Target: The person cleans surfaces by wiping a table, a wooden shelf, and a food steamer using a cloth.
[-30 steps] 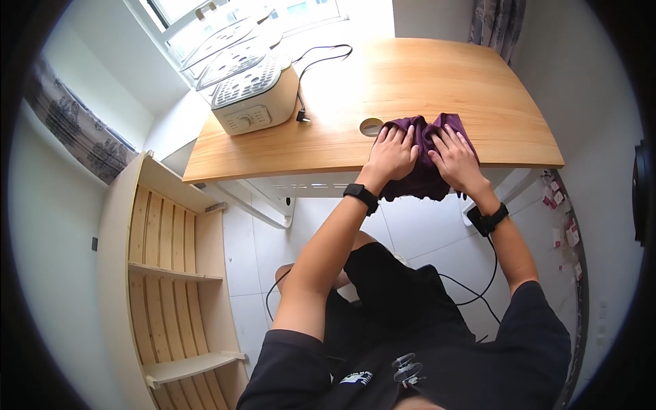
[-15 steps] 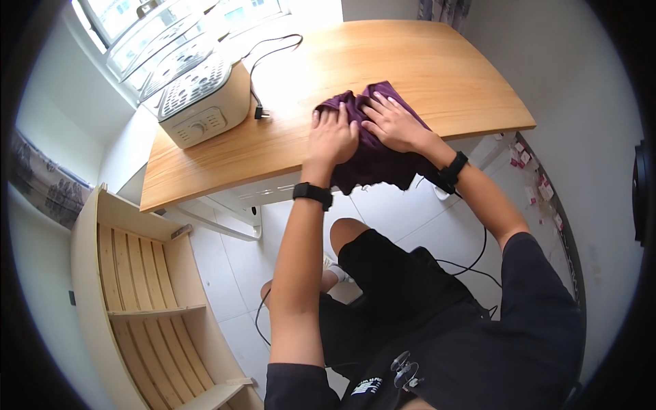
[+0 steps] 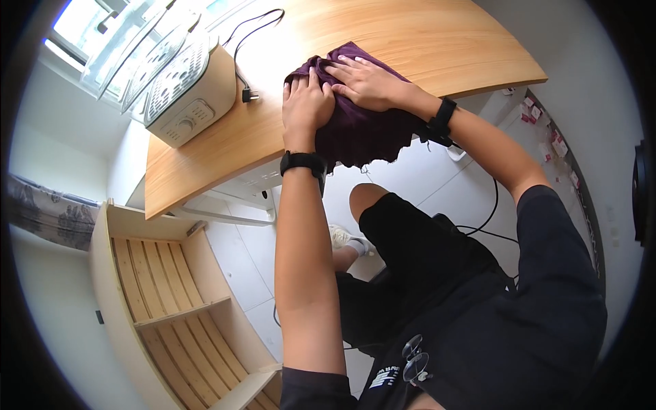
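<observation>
A dark purple cloth (image 3: 362,133) with a frayed edge lies bunched on the front part of the wooden table (image 3: 451,48), and its near side hangs over the table's edge. My left hand (image 3: 307,106) rests flat on the cloth's left part, fingers stretched away from me. Beside it, my right hand (image 3: 369,83) lies flat on the cloth's upper right part with its fingers extended and its thumb towards the left hand. Both palms press down on the fabric. Each wrist wears a black band.
Left on the table stands a white food steamer (image 3: 188,102) with clear tiers; its black cord and plug (image 3: 250,95) lie beside it. A wooden shelf unit (image 3: 171,319) is at lower left. Black cables (image 3: 488,232) run near my legs. Small pink-and-white packets (image 3: 559,145) lie by the right wall.
The camera view has shifted and tilted. Both hands remain flat on the cloth and appear slightly farther forward and left with it. The hanging part looks more spread out.
</observation>
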`<act>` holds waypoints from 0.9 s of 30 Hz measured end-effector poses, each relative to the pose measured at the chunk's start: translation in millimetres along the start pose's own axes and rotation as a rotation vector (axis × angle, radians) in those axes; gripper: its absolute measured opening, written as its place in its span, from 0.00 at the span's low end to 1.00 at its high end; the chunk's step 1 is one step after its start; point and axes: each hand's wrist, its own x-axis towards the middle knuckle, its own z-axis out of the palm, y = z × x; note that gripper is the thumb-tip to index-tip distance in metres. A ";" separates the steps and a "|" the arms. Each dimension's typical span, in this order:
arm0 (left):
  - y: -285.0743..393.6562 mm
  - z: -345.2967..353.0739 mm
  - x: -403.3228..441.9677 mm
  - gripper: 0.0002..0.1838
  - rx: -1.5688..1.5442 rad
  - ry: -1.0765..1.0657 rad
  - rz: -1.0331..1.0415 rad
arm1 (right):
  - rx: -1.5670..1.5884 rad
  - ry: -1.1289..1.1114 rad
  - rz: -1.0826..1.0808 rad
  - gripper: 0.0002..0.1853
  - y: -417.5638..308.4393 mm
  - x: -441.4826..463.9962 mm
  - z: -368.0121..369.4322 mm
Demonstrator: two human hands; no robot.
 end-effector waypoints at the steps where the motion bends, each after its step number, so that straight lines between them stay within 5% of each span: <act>1: 0.8 -0.3 -1.8 0.34 -0.004 0.016 0.003 | -0.009 -0.008 -0.002 0.34 -0.3 -0.1 -0.4; 23: 13.2 2.1 -77.6 0.33 0.129 0.215 0.160 | 0.115 0.215 -0.362 0.26 -6.3 -13.2 -11.3; 27: 11.0 -4.6 -83.0 0.34 0.116 0.154 0.187 | 0.104 0.123 -0.286 0.26 -9.7 -13.0 -14.1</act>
